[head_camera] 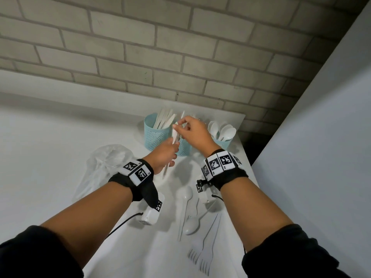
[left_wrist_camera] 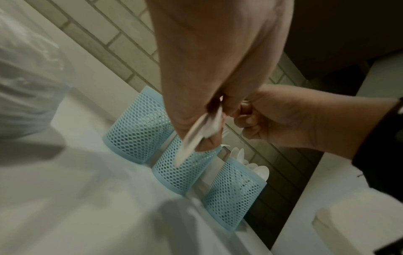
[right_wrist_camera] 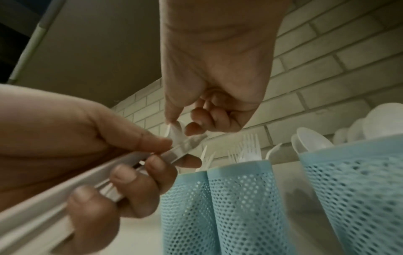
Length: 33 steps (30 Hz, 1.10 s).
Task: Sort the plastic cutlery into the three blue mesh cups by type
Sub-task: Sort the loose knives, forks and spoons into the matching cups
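Three blue mesh cups stand at the back of the table: the left cup [head_camera: 154, 135] holds knives, the middle cup [right_wrist_camera: 244, 198] holds forks, the right cup [head_camera: 223, 142] holds spoons. My left hand [head_camera: 171, 150] grips a bundle of white plastic cutlery [right_wrist_camera: 65, 188] by the handles, just in front of the middle cup. My right hand [head_camera: 179, 124] pinches the rounded top end of one piece [right_wrist_camera: 176, 131] in that bundle between thumb and finger. Which type that piece is cannot be told. Two loose spoons [head_camera: 185, 195] and two forks [head_camera: 206, 249] lie on the table near me.
A crumpled clear plastic bag [head_camera: 104, 167] lies left of the cups. The brick wall [head_camera: 180, 57] runs right behind the cups. The white table [head_camera: 50, 147] ends close to the right of the spoon cup, beside a pale panel [head_camera: 321, 157].
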Each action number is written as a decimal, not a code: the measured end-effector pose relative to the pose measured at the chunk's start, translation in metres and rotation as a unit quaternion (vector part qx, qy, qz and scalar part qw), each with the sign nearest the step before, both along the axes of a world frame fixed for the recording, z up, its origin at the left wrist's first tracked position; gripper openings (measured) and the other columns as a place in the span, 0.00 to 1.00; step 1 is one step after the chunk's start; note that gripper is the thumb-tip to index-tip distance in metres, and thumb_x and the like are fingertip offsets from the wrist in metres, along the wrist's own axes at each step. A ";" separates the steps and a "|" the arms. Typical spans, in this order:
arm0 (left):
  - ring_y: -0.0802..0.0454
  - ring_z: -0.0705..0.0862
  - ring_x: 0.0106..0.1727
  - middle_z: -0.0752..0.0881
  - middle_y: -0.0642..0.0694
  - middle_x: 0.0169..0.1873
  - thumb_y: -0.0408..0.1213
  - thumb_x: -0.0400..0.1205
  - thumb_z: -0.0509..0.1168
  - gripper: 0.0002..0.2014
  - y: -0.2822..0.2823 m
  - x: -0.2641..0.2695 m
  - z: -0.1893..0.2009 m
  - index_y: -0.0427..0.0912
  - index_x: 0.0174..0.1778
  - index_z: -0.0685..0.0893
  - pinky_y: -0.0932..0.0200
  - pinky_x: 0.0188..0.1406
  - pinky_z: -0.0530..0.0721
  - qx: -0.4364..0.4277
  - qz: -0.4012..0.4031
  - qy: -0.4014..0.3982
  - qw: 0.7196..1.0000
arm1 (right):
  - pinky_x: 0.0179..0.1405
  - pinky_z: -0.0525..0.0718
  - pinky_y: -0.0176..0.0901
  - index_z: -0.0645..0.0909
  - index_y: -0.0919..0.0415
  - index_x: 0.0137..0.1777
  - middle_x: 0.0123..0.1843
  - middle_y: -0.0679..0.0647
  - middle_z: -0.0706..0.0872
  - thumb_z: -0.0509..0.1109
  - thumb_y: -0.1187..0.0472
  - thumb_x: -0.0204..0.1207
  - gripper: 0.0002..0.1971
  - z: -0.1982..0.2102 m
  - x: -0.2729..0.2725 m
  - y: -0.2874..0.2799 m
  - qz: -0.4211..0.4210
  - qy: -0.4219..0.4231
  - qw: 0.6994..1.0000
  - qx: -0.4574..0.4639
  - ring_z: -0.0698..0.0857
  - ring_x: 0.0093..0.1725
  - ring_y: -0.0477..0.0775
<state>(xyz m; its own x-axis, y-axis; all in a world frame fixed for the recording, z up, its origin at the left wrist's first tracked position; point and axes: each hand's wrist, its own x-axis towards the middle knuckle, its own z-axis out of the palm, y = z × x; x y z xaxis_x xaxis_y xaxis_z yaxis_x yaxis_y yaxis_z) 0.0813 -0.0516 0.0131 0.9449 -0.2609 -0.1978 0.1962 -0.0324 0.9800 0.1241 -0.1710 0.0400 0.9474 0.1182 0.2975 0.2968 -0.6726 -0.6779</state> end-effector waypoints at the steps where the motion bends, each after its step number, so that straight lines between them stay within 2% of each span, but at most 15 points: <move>1: 0.57 0.61 0.30 0.65 0.50 0.34 0.38 0.88 0.50 0.05 -0.002 -0.001 0.001 0.47 0.52 0.71 0.63 0.27 0.61 -0.007 0.002 -0.001 1.000 | 0.32 0.72 0.38 0.80 0.61 0.48 0.27 0.44 0.75 0.69 0.57 0.77 0.07 -0.003 -0.001 -0.003 -0.011 -0.011 1.000 0.000 0.74 0.28 0.44; 4: 0.56 0.62 0.29 0.66 0.49 0.35 0.45 0.88 0.48 0.12 -0.007 -0.004 0.002 0.44 0.61 0.71 0.63 0.26 0.61 -0.031 0.023 0.003 0.999 | 0.37 0.77 0.44 0.78 0.62 0.46 0.29 0.48 0.77 0.67 0.62 0.77 0.04 -0.012 -0.005 -0.010 -0.048 -0.010 0.998 0.031 0.77 0.33 0.51; 6: 0.56 0.63 0.29 0.67 0.49 0.34 0.45 0.89 0.48 0.12 -0.012 -0.003 0.002 0.44 0.61 0.72 0.63 0.26 0.60 -0.041 0.032 0.008 0.999 | 0.39 0.81 0.46 0.77 0.61 0.44 0.32 0.49 0.79 0.66 0.63 0.78 0.03 -0.015 -0.009 -0.014 -0.059 0.006 0.994 0.092 0.79 0.34 0.51; 7: 0.56 0.63 0.29 0.67 0.49 0.34 0.44 0.89 0.48 0.12 -0.015 -0.003 0.001 0.44 0.60 0.72 0.63 0.26 0.60 -0.043 0.029 0.010 0.999 | 0.38 0.82 0.45 0.76 0.61 0.42 0.32 0.49 0.79 0.66 0.62 0.78 0.04 -0.015 -0.010 -0.015 -0.060 0.011 0.990 0.127 0.79 0.32 0.51; 9: 0.57 0.63 0.29 0.67 0.49 0.34 0.44 0.89 0.48 0.11 -0.019 -0.002 0.000 0.43 0.58 0.71 0.63 0.25 0.60 -0.042 0.012 0.006 0.999 | 0.32 0.80 0.35 0.74 0.59 0.40 0.32 0.50 0.80 0.66 0.59 0.80 0.08 -0.015 -0.012 -0.017 -0.058 0.022 0.985 0.160 0.79 0.27 0.49; 13: 0.56 0.66 0.31 0.69 0.48 0.35 0.47 0.88 0.48 0.14 -0.027 -0.001 -0.001 0.44 0.58 0.72 0.64 0.25 0.64 -0.030 0.003 0.003 1.000 | 0.26 0.78 0.33 0.73 0.58 0.40 0.34 0.54 0.83 0.71 0.59 0.77 0.09 -0.012 -0.011 -0.027 -0.045 0.038 0.982 0.179 0.80 0.23 0.44; 15: 0.55 0.67 0.31 0.69 0.48 0.35 0.49 0.88 0.46 0.15 -0.028 0.000 -0.001 0.46 0.59 0.74 0.64 0.25 0.66 -0.033 0.009 0.008 0.999 | 0.25 0.77 0.33 0.75 0.58 0.43 0.36 0.55 0.84 0.71 0.59 0.76 0.07 -0.006 -0.005 -0.039 -0.099 0.018 0.975 0.200 0.79 0.23 0.45; 17: 0.56 0.65 0.30 0.68 0.49 0.35 0.48 0.88 0.46 0.15 -0.027 0.002 -0.001 0.46 0.58 0.75 0.66 0.24 0.63 -0.050 0.010 0.013 0.999 | 0.28 0.80 0.38 0.76 0.58 0.46 0.40 0.59 0.84 0.70 0.59 0.77 0.05 0.004 0.004 -0.056 -0.183 -0.034 0.952 0.243 0.81 0.28 0.51; 19: 0.57 0.64 0.30 0.68 0.50 0.34 0.44 0.89 0.47 0.14 -0.025 0.005 -0.002 0.45 0.61 0.76 0.65 0.25 0.61 -0.058 0.006 0.013 0.998 | 0.36 0.83 0.46 0.76 0.57 0.47 0.42 0.58 0.84 0.68 0.59 0.78 0.04 0.018 0.011 -0.075 -0.262 -0.106 0.921 0.270 0.84 0.37 0.58; 20: 0.57 0.64 0.30 0.69 0.50 0.33 0.42 0.89 0.47 0.14 -0.024 0.006 -0.002 0.45 0.62 0.76 0.65 0.26 0.62 -0.062 0.005 0.013 0.998 | 0.39 0.84 0.45 0.76 0.58 0.47 0.43 0.57 0.83 0.68 0.59 0.79 0.04 0.025 0.012 -0.083 -0.288 -0.139 0.907 0.273 0.85 0.40 0.59; 22: 0.56 0.65 0.31 0.70 0.49 0.33 0.40 0.89 0.48 0.14 -0.023 0.008 -0.002 0.43 0.63 0.76 0.64 0.26 0.63 -0.083 0.005 0.019 0.996 | 0.37 0.79 0.27 0.78 0.62 0.51 0.45 0.56 0.84 0.66 0.58 0.81 0.07 0.036 0.011 -0.096 -0.319 -0.196 0.890 0.259 0.83 0.43 0.53; 24: 0.56 0.68 0.31 0.73 0.49 0.34 0.37 0.89 0.49 0.13 -0.023 0.010 -0.003 0.40 0.63 0.76 0.65 0.26 0.65 -0.113 0.002 0.031 0.993 | 0.35 0.75 0.19 0.78 0.67 0.54 0.49 0.57 0.85 0.63 0.57 0.82 0.12 0.039 0.011 -0.105 -0.339 -0.239 0.882 0.225 0.81 0.45 0.49; 26: 0.56 0.71 0.32 0.76 0.48 0.36 0.35 0.88 0.50 0.12 -0.023 0.010 -0.003 0.39 0.62 0.77 0.67 0.25 0.69 -0.146 0.002 0.045 0.988 | 0.37 0.73 0.21 0.78 0.67 0.56 0.52 0.57 0.83 0.60 0.55 0.83 0.14 0.033 0.012 -0.107 -0.358 -0.242 0.885 0.175 0.81 0.46 0.51; 29: 0.57 0.76 0.33 0.80 0.47 0.38 0.32 0.87 0.53 0.10 -0.022 0.011 -0.004 0.39 0.56 0.80 0.69 0.26 0.74 -0.186 -0.006 0.058 0.981 | 0.43 0.74 0.39 0.79 0.64 0.57 0.57 0.61 0.81 0.58 0.52 0.84 0.16 0.009 0.016 -0.108 -0.386 -0.179 0.901 0.085 0.82 0.50 0.58; 33: 0.61 0.84 0.29 0.85 0.45 0.41 0.29 0.86 0.56 0.09 -0.017 0.011 -0.006 0.38 0.53 0.81 0.67 0.29 0.81 -0.202 -0.013 0.061 0.977 | 0.45 0.75 0.44 0.83 0.64 0.56 0.62 0.63 0.74 0.59 0.50 0.83 0.18 -0.025 0.017 -0.106 -0.355 -0.063 0.932 -0.039 0.82 0.50 0.63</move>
